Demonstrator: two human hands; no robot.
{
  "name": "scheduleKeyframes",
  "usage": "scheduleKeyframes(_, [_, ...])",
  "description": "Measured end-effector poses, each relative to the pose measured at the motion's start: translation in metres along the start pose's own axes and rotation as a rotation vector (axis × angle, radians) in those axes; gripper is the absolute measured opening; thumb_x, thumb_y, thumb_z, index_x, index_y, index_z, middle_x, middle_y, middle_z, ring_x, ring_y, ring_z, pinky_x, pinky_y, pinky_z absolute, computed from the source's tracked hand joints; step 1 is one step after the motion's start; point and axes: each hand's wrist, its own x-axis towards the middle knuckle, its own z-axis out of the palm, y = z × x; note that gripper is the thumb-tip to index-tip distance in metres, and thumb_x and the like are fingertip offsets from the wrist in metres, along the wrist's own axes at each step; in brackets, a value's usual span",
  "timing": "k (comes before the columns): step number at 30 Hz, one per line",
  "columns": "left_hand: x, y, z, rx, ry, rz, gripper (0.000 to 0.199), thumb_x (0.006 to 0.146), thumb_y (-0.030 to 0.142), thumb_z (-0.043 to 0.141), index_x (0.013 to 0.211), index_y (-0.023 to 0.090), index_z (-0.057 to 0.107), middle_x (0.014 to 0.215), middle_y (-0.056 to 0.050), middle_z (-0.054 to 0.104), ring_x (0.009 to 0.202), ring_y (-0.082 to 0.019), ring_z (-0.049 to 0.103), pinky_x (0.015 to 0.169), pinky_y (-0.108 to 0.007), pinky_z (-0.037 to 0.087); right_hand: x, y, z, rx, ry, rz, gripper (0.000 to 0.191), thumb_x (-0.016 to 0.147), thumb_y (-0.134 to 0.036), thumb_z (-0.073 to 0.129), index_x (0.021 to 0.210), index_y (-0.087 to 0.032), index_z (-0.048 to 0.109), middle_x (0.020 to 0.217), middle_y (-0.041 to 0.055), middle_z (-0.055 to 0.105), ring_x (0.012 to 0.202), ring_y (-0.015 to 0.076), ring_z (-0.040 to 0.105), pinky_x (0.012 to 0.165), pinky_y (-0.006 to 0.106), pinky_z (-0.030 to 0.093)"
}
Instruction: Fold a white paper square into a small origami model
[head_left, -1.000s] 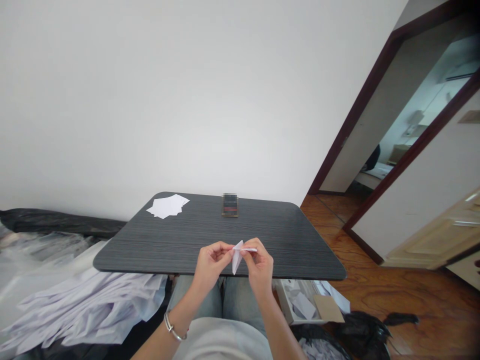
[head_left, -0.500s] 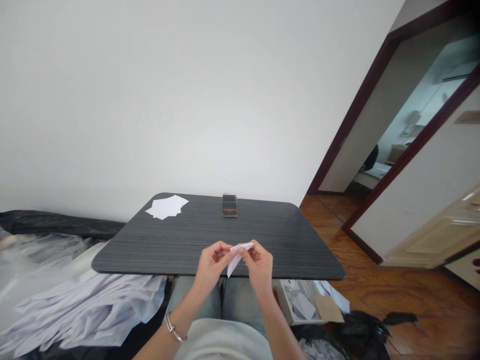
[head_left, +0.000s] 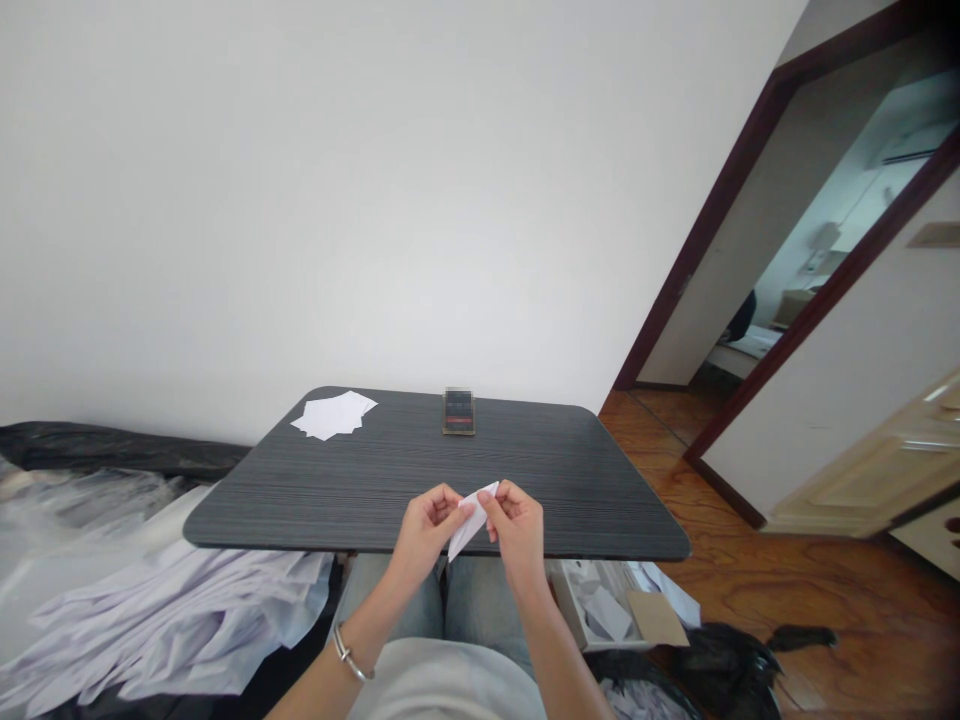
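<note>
A small folded white paper (head_left: 471, 522) is held between both hands, above the near edge of the dark table (head_left: 405, 450). My left hand (head_left: 429, 530) pinches its left side between thumb and fingers. On the other side, my right hand (head_left: 516, 522) grips the upper right part, its thumb on the paper's face. The paper is slanted, with one pointed end down to the left and the other up to the right. A pile of white paper pieces (head_left: 334, 415) lies at the table's back left.
A phone-like device (head_left: 459, 412) stands at the table's back middle. White cloth or sheets (head_left: 180, 620) are heaped at the lower left. A box with papers (head_left: 600, 610) and black bags (head_left: 720, 665) sit below the table on the right. A wall rises behind the table.
The folded paper has turned in my fingers and now shows a flatter, narrower face, its wide upper flap no longer spread to the right. Both hands stay nearly in place.
</note>
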Motion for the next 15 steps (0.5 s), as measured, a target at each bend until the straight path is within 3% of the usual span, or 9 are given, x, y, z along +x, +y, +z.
scheduleKeyframes(4, [0.002,-0.006,0.002,-0.016,-0.044,-0.081,0.033,0.056,0.036,0.07,0.056,0.015,0.045,0.05,0.002,0.058,0.042,-0.008,0.049,0.042,-0.018,0.036,0.001,0.001,0.001,0.024,-0.014,0.034,0.027,0.067,-0.038,0.063,0.057,-0.016,0.051,0.036,-0.0085,0.041,0.029,0.0043,0.031,0.03,0.016,0.024])
scheduleKeyframes(15, [0.003,-0.013,-0.001,-0.05,-0.094,-0.139,0.033,0.057,0.035,0.07,0.06,0.014,0.046,0.052,0.0,0.06,0.044,-0.009,0.053,0.045,-0.02,0.043,0.002,0.005,0.0,0.097,0.042,0.071,0.036,0.073,-0.041,0.057,0.049,-0.017,0.045,0.033,-0.0092,0.036,0.029,0.0039,0.028,0.03,0.016,0.021])
